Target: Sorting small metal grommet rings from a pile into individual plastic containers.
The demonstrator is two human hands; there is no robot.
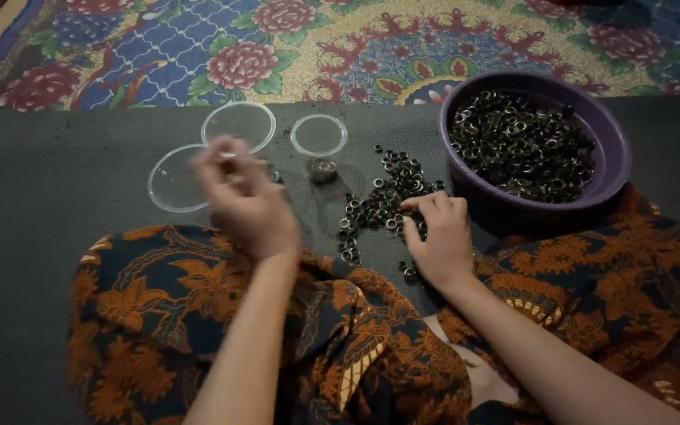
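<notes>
No labels, signs or screens show; the only packaging is three clear round plastic lids (239,124) on the grey mat (41,197).

**Rings, lids and bowl about the fingers**

The right fingers (426,206) rest on the near edge of a ring pile (383,201) lying on the mat (41,197). Right of them stands a bowl (611,153) with rings in it. Beyond the raised left fingers (218,161) lie three lids (239,124), a small cup (323,169) to their right.

Motion blurs the left hand (242,197), so whatever its fingers (218,153) pinch is unreadable, and they hide part of a clear plastic lid (173,179) beneath them.
</notes>
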